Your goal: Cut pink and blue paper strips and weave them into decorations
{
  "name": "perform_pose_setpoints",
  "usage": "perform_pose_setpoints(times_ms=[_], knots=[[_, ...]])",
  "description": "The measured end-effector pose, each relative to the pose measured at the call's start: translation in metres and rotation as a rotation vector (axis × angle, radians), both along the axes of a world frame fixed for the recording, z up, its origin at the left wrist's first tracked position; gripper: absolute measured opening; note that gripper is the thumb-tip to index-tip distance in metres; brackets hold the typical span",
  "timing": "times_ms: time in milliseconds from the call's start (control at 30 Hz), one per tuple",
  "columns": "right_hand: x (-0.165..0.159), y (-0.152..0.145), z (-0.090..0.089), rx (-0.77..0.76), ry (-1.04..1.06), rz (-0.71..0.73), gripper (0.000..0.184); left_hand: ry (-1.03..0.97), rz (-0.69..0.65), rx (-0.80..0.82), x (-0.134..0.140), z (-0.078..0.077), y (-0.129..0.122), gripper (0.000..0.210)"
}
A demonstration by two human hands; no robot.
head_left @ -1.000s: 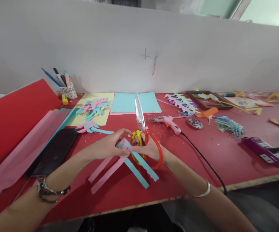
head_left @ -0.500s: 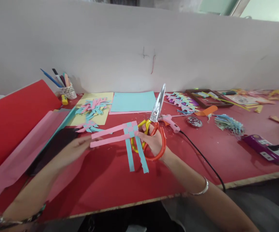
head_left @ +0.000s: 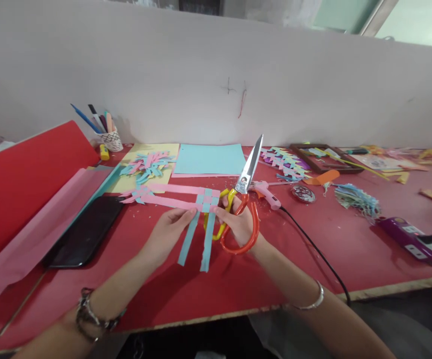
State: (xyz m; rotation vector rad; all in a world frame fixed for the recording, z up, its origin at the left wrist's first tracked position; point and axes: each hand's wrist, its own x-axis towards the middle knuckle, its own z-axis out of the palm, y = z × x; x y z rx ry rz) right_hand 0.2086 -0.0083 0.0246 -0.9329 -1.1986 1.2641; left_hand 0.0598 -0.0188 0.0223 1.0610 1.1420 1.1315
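Observation:
Both my hands hold a piece of woven paper strips (head_left: 207, 199), pink strips running left and light blue strips hanging down from a checkered knot. My left hand (head_left: 171, 227) pinches the knot's lower left edge between thumb and finger. At its right edge, my right hand (head_left: 236, 217) grips the weave with the thumb in front. Scissors (head_left: 249, 169) with one yellow and one red handle hang on that same hand, blades closed and pointing up. Beyond the pink strip ends lies a small pink and blue woven piece (head_left: 140, 193).
A black phone (head_left: 85, 234) and pink paper (head_left: 40, 234) lie left. Behind are a pen cup (head_left: 110, 140), a pile of woven pieces (head_left: 150, 164) and blue paper (head_left: 210, 159). A pink glue gun (head_left: 267, 194), round tin (head_left: 303, 193) and purple power strip (head_left: 406, 238) are right.
My left hand has moved right, from the free ends of the pink strips to the knot. The blue strips now slant to the left. The phone, shaded by my arm before, shows fully.

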Motion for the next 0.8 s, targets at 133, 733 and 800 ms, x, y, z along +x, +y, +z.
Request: perform_pose_setpoints(times_ms=[133, 733, 800], knots=[[0.004, -0.002, 0.000, 0.003, -0.150, 0.054, 0.032, -0.058, 0.131, 0.031, -0.013, 0.008, 0.011, 0.025], [0.021, -0.005, 0.017, 0.269, -1.128, 0.082, 0.036, -0.307, 0.396, 0.192, -0.056, 0.054, 0.024, 0.025], [0.021, -0.005, 0.019, 0.253, -1.160, 0.079, 0.033, -0.278, 0.409, 0.215, -0.059, 0.055, 0.024, 0.027]])
